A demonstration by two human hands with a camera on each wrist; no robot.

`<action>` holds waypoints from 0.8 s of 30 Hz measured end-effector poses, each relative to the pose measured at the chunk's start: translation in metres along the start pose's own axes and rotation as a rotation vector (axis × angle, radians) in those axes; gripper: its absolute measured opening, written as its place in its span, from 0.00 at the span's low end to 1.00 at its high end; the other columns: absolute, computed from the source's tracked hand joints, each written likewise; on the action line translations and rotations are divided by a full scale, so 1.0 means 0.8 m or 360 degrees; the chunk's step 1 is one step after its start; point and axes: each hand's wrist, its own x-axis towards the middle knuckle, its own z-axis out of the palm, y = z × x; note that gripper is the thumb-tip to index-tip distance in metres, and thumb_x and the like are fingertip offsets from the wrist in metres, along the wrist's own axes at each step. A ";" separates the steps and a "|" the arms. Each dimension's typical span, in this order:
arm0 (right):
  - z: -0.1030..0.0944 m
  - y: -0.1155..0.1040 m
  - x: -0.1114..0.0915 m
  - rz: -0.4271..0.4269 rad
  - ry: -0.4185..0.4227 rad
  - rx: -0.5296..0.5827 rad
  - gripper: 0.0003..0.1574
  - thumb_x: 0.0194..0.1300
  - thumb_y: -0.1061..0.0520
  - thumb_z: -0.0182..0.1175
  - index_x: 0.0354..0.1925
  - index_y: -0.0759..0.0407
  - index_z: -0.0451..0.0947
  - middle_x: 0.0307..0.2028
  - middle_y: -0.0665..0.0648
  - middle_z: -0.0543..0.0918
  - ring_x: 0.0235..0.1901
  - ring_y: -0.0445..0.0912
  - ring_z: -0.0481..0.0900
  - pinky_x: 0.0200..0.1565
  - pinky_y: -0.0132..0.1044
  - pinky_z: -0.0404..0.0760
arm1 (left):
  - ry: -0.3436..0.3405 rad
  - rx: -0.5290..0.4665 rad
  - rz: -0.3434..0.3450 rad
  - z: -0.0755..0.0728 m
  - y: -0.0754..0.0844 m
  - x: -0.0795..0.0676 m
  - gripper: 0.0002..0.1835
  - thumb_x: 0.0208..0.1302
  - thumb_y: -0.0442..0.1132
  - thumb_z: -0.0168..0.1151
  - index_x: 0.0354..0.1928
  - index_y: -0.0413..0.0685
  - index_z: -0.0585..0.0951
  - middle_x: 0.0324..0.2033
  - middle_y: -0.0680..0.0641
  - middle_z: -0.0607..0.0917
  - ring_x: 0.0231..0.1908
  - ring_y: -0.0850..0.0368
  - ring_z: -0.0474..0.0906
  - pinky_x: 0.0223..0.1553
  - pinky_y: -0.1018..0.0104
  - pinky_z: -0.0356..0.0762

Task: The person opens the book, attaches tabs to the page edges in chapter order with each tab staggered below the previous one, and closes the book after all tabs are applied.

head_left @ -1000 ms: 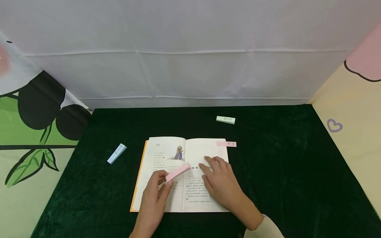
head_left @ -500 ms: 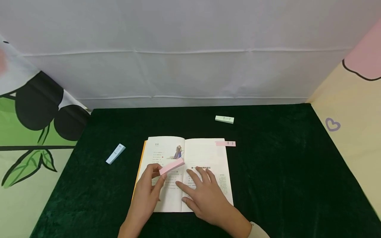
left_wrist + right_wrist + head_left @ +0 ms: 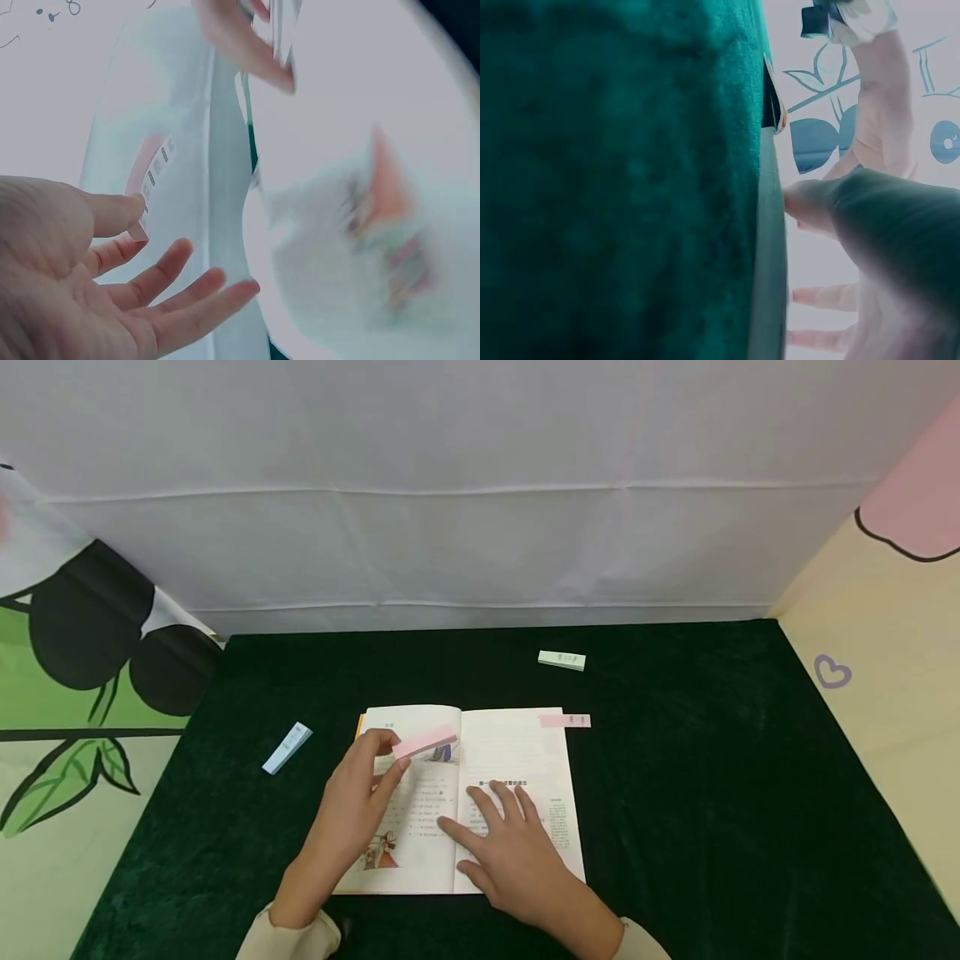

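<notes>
An open book (image 3: 510, 745) lies on the dark green cloth. Between thumb and index finger, my left hand (image 3: 337, 814) pinches a pink pad of sticky notes (image 3: 425, 742), raised over the upper left page. The left wrist view shows handwriting along the edge of this pad (image 3: 148, 169), and the other fingers stretched out. My right hand (image 3: 525, 864) rests with spread fingers on the lower right page, its fingertips near the printed heading. From the right page's upper edge sticks out a pink sticky note (image 3: 566, 721) with writing on it.
A light blue pad of sticky notes (image 3: 287, 748) lies left of the book. Behind the book is a pale green pad (image 3: 562, 660) with handwriting. A white curtain (image 3: 480, 543) hangs beyond the far table edge, with printed panels at both sides.
My left hand has carried the pink pad up and slightly left, uncovering the lower left page. My right hand slid down and left over the right page, then stayed there.
</notes>
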 end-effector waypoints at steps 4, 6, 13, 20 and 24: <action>-0.002 -0.001 0.001 0.0013 -0.0008 0.0013 0.35 0.74 0.34 0.60 0.75 0.25 0.65 0.76 0.58 0.69 0.74 0.63 0.65 0.71 0.67 0.68 | 0.0108 0.0116 0.0116 -0.015 -0.003 0.022 0.17 0.79 0.43 0.58 0.62 0.45 0.72 0.62 0.39 0.77 0.58 0.41 0.73 0.62 0.40 0.78; -0.003 -0.002 0.001 0.0016 -0.0007 0.0020 0.35 0.73 0.35 0.60 0.75 0.25 0.66 0.75 0.58 0.69 0.73 0.63 0.66 0.71 0.67 0.68 | 0.0157 0.0152 0.0154 -0.020 -0.004 0.032 0.17 0.78 0.42 0.59 0.62 0.44 0.72 0.62 0.38 0.76 0.59 0.39 0.69 0.62 0.39 0.74; -0.004 -0.003 0.002 0.0019 -0.0031 0.0034 0.35 0.74 0.37 0.61 0.75 0.25 0.66 0.75 0.59 0.68 0.73 0.63 0.65 0.71 0.68 0.68 | 0.0287 0.0173 0.0140 -0.032 -0.022 0.072 0.16 0.76 0.40 0.62 0.60 0.43 0.75 0.63 0.33 0.73 0.60 0.34 0.66 0.60 0.35 0.68; -0.004 -0.003 0.001 0.0023 -0.0051 0.0047 0.34 0.74 0.38 0.61 0.75 0.27 0.67 0.75 0.60 0.69 0.73 0.64 0.65 0.71 0.68 0.67 | 0.0273 0.0173 -0.0057 -0.047 -0.062 0.121 0.16 0.77 0.40 0.61 0.60 0.43 0.75 0.64 0.30 0.73 0.62 0.30 0.65 0.60 0.29 0.66; -0.004 -0.004 0.001 0.0018 -0.0052 0.0055 0.35 0.74 0.38 0.62 0.75 0.26 0.67 0.75 0.60 0.68 0.74 0.63 0.65 0.71 0.68 0.67 | 0.0215 0.0204 -0.0137 -0.051 -0.081 0.143 0.15 0.78 0.41 0.60 0.60 0.44 0.74 0.64 0.29 0.73 0.63 0.28 0.63 0.61 0.29 0.66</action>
